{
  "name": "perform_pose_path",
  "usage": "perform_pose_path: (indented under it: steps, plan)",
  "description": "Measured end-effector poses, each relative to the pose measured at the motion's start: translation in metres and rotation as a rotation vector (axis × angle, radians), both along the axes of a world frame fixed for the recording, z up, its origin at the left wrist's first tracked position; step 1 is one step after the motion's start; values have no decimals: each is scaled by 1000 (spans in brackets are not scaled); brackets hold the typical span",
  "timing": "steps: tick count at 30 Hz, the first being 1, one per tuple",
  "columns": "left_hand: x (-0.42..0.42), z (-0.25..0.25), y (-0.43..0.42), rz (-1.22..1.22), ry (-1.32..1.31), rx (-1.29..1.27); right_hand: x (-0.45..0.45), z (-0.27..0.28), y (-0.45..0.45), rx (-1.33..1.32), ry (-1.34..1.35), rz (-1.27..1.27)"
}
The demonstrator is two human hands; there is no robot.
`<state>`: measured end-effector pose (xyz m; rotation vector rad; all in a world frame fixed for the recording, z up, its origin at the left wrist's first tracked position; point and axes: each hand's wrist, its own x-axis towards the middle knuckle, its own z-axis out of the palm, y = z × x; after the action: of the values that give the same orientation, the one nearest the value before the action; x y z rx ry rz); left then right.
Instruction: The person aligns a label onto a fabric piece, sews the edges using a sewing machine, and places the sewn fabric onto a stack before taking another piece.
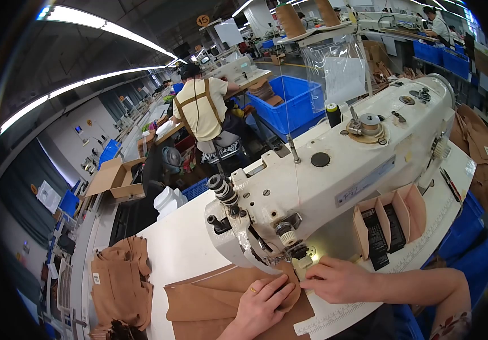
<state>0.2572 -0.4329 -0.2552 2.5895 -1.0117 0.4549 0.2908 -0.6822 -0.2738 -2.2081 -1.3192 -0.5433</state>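
Observation:
My left hand (263, 306) lies with fingers stretched over a piece of brown fabric (210, 303), pressing it on the white sewing table just in front of the needle area. A ring shows on one finger. Beside the lit presser foot (303, 260) of the white sewing machine (278, 192), my right hand (340, 280) is closed in a pinch at the fabric's right edge. What sits between its fingertips is hidden. The fabric is partly folded over, and its far edge runs up to the machine head.
A stack of brown fabric pieces (120, 283) lies left. A pink divided holder (417, 212) with black labels (375, 235) stands right of the machine, near tweezers (451, 184). A ruler strip (334, 320) edges the table. Beyond are a blue crate (289, 107) and a seated co-worker (201, 107).

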Motion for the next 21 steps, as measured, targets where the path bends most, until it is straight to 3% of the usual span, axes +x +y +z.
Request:
perform_pose_path:
  steps: [13, 21]
  plan:
    - [-3, 1, 1, -52, 1, 89, 1, -3, 3, 15, 42, -9]
    - [-3, -2, 3, -72, 36, 12, 2, 0, 4, 35, 83, -13]
